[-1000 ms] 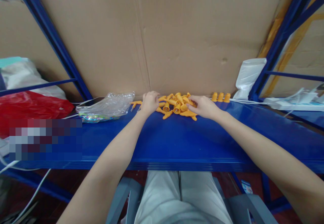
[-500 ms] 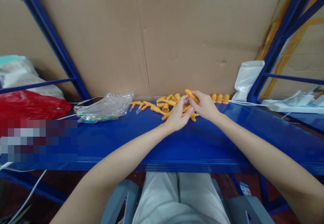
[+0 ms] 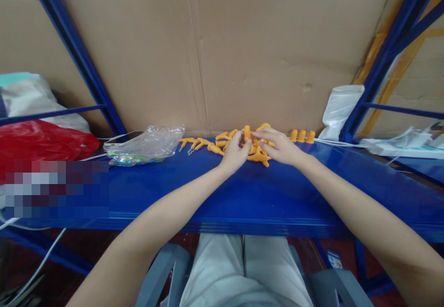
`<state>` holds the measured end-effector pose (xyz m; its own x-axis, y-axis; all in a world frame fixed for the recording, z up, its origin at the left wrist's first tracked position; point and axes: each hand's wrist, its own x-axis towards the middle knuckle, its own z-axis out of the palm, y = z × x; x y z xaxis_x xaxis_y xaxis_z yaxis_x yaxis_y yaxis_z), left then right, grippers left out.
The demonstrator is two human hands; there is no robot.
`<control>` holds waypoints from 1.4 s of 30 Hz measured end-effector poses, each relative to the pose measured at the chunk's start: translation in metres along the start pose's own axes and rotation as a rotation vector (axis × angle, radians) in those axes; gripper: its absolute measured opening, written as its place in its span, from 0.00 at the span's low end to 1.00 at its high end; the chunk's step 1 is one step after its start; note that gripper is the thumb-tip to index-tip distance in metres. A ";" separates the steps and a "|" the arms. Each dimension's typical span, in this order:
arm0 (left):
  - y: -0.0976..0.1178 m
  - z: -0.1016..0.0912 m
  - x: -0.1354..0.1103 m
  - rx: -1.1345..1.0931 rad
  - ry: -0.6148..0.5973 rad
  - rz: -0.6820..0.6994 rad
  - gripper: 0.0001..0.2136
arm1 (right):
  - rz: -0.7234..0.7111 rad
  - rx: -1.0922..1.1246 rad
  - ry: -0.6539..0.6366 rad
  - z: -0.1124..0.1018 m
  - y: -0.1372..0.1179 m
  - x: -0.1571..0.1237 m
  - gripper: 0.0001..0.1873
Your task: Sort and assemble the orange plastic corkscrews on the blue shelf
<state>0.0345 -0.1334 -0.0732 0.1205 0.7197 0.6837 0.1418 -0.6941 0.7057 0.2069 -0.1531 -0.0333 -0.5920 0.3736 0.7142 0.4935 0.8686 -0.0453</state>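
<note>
My left hand is closed around an upright orange plastic sleeve, pinched between thumb and fingers. My right hand hovers over the pile, fingers stretched toward that sleeve and thumb apart; whether a fingertip touches it is hard to tell. Behind the right fingers a rounded orange piece shows, partly hidden. Under both hands lies a heap of orange plastic parts. To the left, several orange corkscrews with bare metal spirals lie in a row beside a loose orange sleeve.
Three orange sleeves stand upright at the right by white cables. A clear plastic bag lies on the left of the blue shelf. A white pouch leans near the right post; a power strip lies beyond. Cardboard walls the back.
My left hand has shifted slightly left and now grips an upright orange sleeve. My right hand's fingers have opened out from the long orange piece it gripped before.
</note>
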 end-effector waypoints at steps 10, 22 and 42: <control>0.009 -0.003 0.006 -0.196 0.012 -0.114 0.03 | 0.472 0.228 0.033 -0.013 0.027 -0.007 0.17; -0.004 -0.015 0.011 -0.038 0.047 -0.025 0.15 | 0.771 0.901 0.047 -0.007 0.018 -0.006 0.14; 0.016 -0.021 0.020 0.927 -0.297 0.031 0.15 | 0.684 0.520 -0.124 -0.009 0.023 -0.006 0.22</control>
<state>0.0182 -0.1302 -0.0443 0.3618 0.7634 0.5350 0.8363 -0.5194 0.1755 0.2278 -0.1389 -0.0322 -0.3517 0.8748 0.3333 0.4302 0.4672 -0.7724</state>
